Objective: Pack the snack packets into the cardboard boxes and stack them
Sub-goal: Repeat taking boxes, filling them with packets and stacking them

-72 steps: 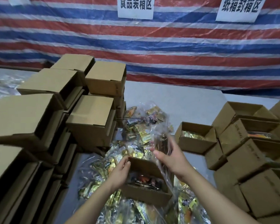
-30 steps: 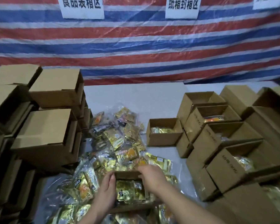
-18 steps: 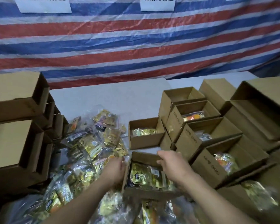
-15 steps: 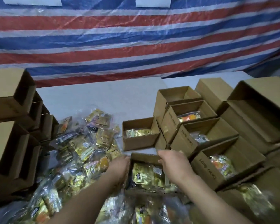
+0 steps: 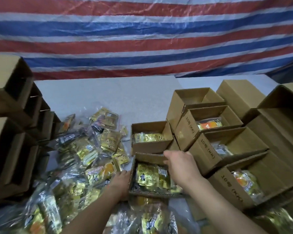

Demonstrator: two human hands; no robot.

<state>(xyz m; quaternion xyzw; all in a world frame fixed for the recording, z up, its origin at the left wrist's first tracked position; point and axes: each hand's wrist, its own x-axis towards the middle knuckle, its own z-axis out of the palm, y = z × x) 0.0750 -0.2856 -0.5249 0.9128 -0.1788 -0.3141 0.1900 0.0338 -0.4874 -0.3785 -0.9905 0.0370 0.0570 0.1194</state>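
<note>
The work looks partway done, with a good deal left. Low in the centre, both hands carry a small open cardboard box (image 5: pixel 150 176) that already holds gold-foil snack packets (image 5: pixel 150 174): the left hand (image 5: pixel 119 181) is on the box's nine o'clock wall with its fingers hidden behind the cardboard, so the exact grip there cannot be told, while the right hand (image 5: pixel 180 162) curls its fingers over the far rim at about one o'clock, grasping the cardboard edge. Just beyond this box, at twelve o'clock from it, a second filled box (image 5: pixel 150 146) sits on the tabletop (image 5: pixel 108 92) with gold packets inside. From two to four o'clock rises a stepped stack of open boxes (image 5: pixel 227 149); several show orange or gold packets within, while the top one at about one o'clock shows no packets from this angle. Judging by this, the box in hand is filled and is probably about to join that stack or the row beside it. Much remains: a loose heap of packets (image 5: pixel 85 157) in clear wrap spreads from nine o'clock down to six o'clock across the tabletop, and a tall pile of brown boxes lying on their sides (image 5: pixel 12 132), apparently empty, stands at nine to ten o'clock. A striped tarpaulin (image 5: pixel 142 34) hangs behind.
</note>
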